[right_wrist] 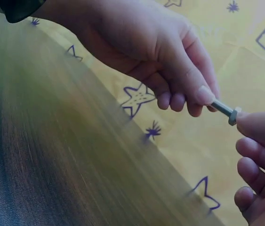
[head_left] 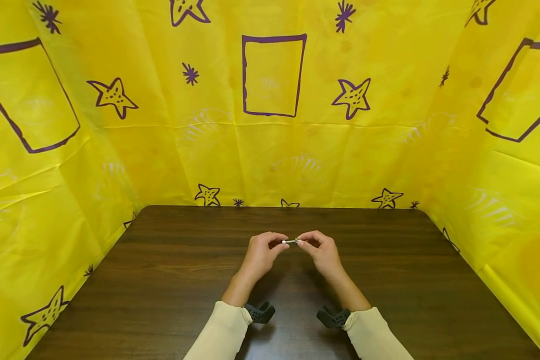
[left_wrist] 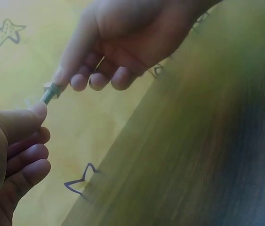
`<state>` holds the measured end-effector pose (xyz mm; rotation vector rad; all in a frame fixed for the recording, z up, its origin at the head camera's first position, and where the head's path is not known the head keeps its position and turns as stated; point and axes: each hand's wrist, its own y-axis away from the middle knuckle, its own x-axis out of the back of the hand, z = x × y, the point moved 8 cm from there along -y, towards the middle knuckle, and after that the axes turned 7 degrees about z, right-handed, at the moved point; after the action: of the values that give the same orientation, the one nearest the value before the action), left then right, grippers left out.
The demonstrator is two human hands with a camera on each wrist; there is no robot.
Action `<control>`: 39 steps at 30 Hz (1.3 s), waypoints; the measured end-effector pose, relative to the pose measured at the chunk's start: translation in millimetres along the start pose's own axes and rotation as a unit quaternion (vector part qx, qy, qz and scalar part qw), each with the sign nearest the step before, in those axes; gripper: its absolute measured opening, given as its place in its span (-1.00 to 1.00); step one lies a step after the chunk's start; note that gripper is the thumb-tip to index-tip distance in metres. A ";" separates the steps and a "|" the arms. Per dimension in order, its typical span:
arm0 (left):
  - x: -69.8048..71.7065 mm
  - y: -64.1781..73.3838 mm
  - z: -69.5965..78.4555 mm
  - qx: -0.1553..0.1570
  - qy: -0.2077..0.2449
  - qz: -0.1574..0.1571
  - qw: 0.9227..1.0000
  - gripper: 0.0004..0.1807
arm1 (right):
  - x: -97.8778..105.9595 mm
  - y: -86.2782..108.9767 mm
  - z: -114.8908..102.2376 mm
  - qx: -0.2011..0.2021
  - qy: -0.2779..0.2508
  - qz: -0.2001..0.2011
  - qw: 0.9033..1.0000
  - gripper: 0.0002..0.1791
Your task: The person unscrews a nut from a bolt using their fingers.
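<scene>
Above the table, both hands meet at a small metal bolt (head_left: 290, 242) that lies almost level between them. My left hand (head_left: 260, 252) pinches one end of it between thumb and forefinger, covering that end in the wrist views. Threads show on the bare part of the shank (left_wrist: 47, 97) in the left wrist view. A hex nut (right_wrist: 234, 116) sits around the bolt near its other end, right at the tips of my right hand (head_left: 322, 251), whose thumb and forefinger pinch there. The remaining fingers of both hands are loosely curled.
A dark wood-grain table (head_left: 171, 280) lies beneath the hands. Yellow cloth (head_left: 153, 160) printed with purple stars and frames hangs behind it and along both sides. Dark wrist straps (head_left: 261, 313) sit at the cuffs of the light sleeves (head_left: 220, 330).
</scene>
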<state>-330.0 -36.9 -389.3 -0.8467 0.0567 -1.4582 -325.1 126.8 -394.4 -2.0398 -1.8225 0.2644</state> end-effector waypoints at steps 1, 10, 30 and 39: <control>0.7 0.5 -0.8 0.001 0.002 0.002 1.000 -0.82 | -0.7 1.1 -5.4 0.005 -0.001 -0.004 1.000 -0.91; 4.6 1.5 -0.1 -0.006 0.026 0.022 0.999 -0.84 | -1.2 -0.5 3.4 -0.001 -0.005 -0.011 1.000 -0.88; -3.5 9.3 -2.9 -0.003 0.041 0.009 0.999 -0.83 | -10.2 6.2 36.1 -0.111 0.034 -0.024 0.993 -0.36; -4.6 9.8 -3.9 -0.005 0.039 -0.005 0.999 -0.82 | -13.5 10.7 31.8 -0.142 -0.042 -0.060 0.987 -0.50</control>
<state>-324.5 -35.8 -399.4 -0.7990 0.1175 -1.5017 -329.7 117.8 -429.1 -2.1186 -2.1321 0.0593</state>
